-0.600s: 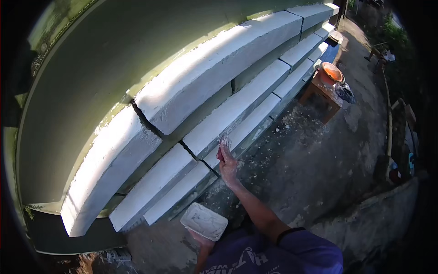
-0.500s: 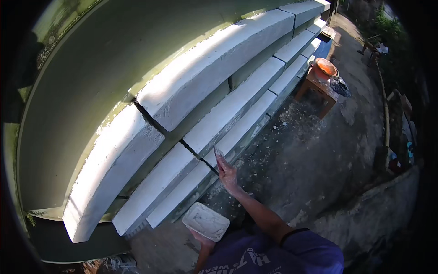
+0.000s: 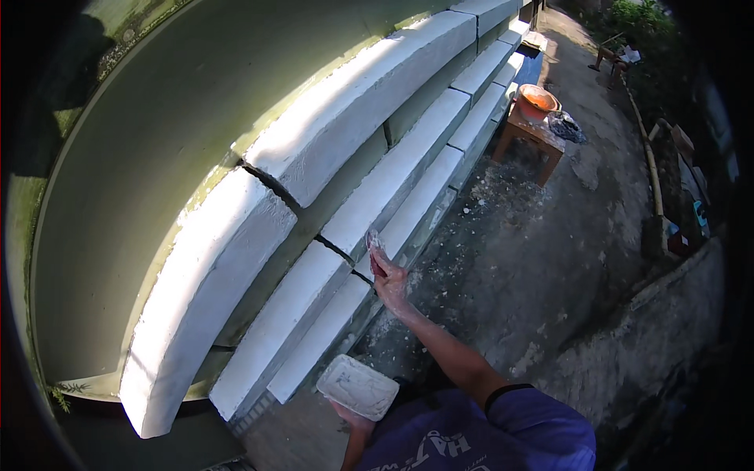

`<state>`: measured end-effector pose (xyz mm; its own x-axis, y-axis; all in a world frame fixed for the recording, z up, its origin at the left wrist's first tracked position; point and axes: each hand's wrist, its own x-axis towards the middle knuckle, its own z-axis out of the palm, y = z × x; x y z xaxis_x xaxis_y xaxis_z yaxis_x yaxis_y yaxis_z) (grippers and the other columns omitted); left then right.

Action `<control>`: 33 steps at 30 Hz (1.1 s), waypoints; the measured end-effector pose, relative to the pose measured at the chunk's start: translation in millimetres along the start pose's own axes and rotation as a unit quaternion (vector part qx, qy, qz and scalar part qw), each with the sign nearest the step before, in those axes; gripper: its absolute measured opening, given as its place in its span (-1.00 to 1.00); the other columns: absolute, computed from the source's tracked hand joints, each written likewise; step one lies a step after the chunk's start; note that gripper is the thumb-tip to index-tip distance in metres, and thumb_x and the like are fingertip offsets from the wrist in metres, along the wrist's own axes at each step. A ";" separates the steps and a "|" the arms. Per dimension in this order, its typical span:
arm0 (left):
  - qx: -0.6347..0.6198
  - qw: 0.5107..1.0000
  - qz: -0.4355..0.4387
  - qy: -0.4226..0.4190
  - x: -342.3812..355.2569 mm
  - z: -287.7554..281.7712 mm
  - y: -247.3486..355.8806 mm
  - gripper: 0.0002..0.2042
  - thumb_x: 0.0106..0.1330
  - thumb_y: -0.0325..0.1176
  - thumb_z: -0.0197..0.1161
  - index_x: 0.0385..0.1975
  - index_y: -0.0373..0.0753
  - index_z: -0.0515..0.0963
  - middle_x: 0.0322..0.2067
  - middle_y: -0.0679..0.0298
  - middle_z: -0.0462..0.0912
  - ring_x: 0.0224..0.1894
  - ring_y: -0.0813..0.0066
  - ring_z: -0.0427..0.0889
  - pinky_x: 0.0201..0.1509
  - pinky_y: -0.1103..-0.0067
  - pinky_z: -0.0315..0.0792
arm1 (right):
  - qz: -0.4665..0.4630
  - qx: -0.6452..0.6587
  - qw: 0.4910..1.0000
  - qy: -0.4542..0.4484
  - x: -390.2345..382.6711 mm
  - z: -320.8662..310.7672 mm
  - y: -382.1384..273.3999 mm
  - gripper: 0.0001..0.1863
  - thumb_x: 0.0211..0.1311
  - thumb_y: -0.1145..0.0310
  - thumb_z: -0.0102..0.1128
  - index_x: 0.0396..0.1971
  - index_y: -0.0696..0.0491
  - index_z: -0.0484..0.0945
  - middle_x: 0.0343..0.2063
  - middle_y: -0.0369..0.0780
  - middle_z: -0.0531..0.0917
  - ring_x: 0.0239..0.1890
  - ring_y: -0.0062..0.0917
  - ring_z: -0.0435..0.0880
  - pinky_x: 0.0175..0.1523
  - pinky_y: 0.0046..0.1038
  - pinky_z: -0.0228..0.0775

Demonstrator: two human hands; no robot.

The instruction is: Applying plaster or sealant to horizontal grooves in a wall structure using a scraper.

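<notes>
My left hand (image 3: pixel 353 417) grips the edge of a shallow rectangular white tub (image 3: pixel 358 387) smeared with white plaster. In my right hand (image 3: pixel 391 285) is a small putty knife, its reddish handle in the closed fist and its whitened blade (image 3: pixel 372 239) pointing up and away. The blade is over the lower white ledges; I cannot tell whether it touches them. Just left of it, the middle white ledge (image 3: pixel 294 302) and the lower white ledge (image 3: pixel 326 337) are split by dark gaps. The thick top white ledge (image 3: pixel 212 290) curves along the green wall, also split by a gap.
Farther along the ledges stands a brown wooden stool (image 3: pixel 525 135) with an orange bowl (image 3: pixel 539 102) and a black plastic bag (image 3: pixel 567 127) on it. White crumbs dot the grey ground (image 3: pixel 503 259). A long pole (image 3: pixel 650 157) lies at the right by assorted clutter.
The view has shifted a little, so the ledges and stool sit differently in it. My right hand has turned, and the reddish handle shows more. The tub stays in my left hand.
</notes>
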<state>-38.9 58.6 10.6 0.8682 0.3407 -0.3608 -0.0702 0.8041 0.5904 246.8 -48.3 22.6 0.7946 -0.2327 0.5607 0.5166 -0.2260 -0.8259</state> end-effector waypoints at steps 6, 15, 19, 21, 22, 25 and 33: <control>-0.003 1.000 0.004 -0.021 5.1 12.0 2.1 -0.25 0.30 0.37 -0.38 0.33 -0.03 0.16 0.23 0.23 0.32 0.23 0.12 0.36 0.28 0.17 0.28 | 0.087 0.013 0.995 0.051 31.5 -32.0 13.5 -0.59 0.15 0.67 0.01 0.03 0.20 0.53 -0.08 0.03 0.63 -0.07 -0.36 0.67 -0.02 -0.51 0.47; 0.005 0.999 0.024 -0.020 9.4 29.7 -14.9 -0.25 0.30 0.37 -0.39 0.33 -0.03 0.15 0.25 0.24 0.29 0.24 0.12 0.34 0.29 0.17 0.26 | 0.063 0.050 0.996 -0.035 2.8 5.9 2.8 -0.39 -0.10 0.77 -0.19 0.06 0.23 0.49 0.02 0.09 0.55 0.12 -0.16 0.53 0.17 -0.41 0.36; -0.006 1.000 0.018 -0.008 13.5 28.1 -23.5 -0.24 0.30 0.38 -0.39 0.33 -0.04 0.14 0.25 0.23 0.29 0.23 0.12 0.34 0.28 0.17 0.28 | 0.055 0.071 0.991 -0.096 -30.8 -21.6 4.1 -0.48 -0.04 0.75 -0.06 0.02 0.24 0.52 -0.03 0.09 0.58 0.07 -0.18 0.58 0.13 -0.42 0.40; -0.012 1.000 0.028 -0.003 13.9 34.0 -24.3 -0.24 0.29 0.38 -0.40 0.34 -0.04 0.14 0.25 0.23 0.29 0.23 0.12 0.35 0.27 0.17 0.28 | 0.058 0.021 0.997 -0.035 -14.5 -38.6 21.3 -0.55 0.04 0.71 0.02 0.00 0.23 0.54 -0.08 0.07 0.62 -0.01 -0.25 0.64 0.04 -0.44 0.46; -0.004 1.000 0.030 -0.002 13.2 42.3 -22.5 -0.23 0.29 0.39 -0.40 0.34 -0.03 0.14 0.25 0.23 0.29 0.23 0.11 0.34 0.28 0.16 0.28 | 0.077 -0.009 0.997 0.019 10.9 -43.3 32.9 -0.59 0.08 0.69 0.05 -0.01 0.23 0.55 -0.12 0.05 0.64 -0.05 -0.28 0.67 -0.01 -0.46 0.49; -0.004 0.999 0.032 0.003 16.9 42.9 -26.4 -0.23 0.28 0.39 -0.39 0.34 -0.03 0.13 0.25 0.23 0.28 0.24 0.11 0.34 0.28 0.16 0.27 | 0.075 0.003 0.994 0.079 79.9 -46.4 53.8 -0.61 0.14 0.68 0.04 0.01 0.23 0.54 -0.12 0.04 0.65 -0.07 -0.31 0.67 -0.06 -0.46 0.50; -0.009 0.999 0.033 0.005 29.2 48.3 -40.7 -0.23 0.28 0.40 -0.39 0.35 -0.01 0.12 0.26 0.24 0.27 0.26 0.10 0.31 0.29 0.14 0.26 | 0.012 0.084 0.982 -0.169 -10.4 -26.7 28.2 -0.32 -0.23 0.78 -0.09 0.08 0.18 0.49 0.01 0.08 0.56 0.14 -0.12 0.51 0.21 -0.32 0.35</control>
<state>13.1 12.2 10.9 0.8569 0.3979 -0.3278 -0.1363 0.7881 0.6003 244.6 -77.5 -4.9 0.8532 0.0966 0.5125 0.5189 -0.0593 -0.8528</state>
